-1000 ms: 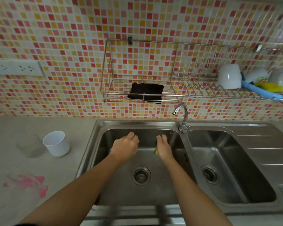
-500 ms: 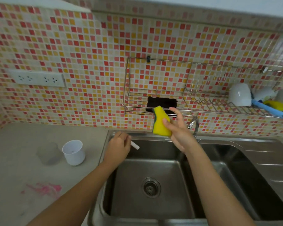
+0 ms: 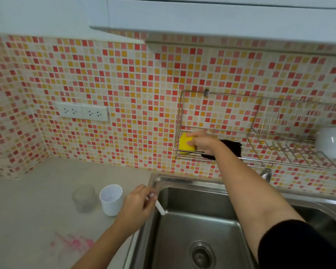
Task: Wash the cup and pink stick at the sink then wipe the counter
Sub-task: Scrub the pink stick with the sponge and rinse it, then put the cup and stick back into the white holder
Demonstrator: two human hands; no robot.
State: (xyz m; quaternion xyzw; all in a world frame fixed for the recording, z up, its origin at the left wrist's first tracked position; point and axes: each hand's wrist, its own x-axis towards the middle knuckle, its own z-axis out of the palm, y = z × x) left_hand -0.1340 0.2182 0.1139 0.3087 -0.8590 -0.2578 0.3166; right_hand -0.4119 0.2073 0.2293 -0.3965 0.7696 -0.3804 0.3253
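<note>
The right hand [image 3: 202, 142] grips the yellow sponge [image 3: 184, 145] at the wall rack [image 3: 231, 93]; the left hand [image 3: 136, 206] pinches the stick [image 3: 160, 208], clean-looking, over the sink [image 3: 192, 220] edge. The cup [image 3: 111, 199] stands on the counter [image 3: 37, 191] nearby, and the pink smear [image 3: 74, 243] there is not yet wiped.

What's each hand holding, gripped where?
Right hand grips the yellow sponge by its right end, at the wire rack. Left hand pinches the stick at its upper end.
</note>
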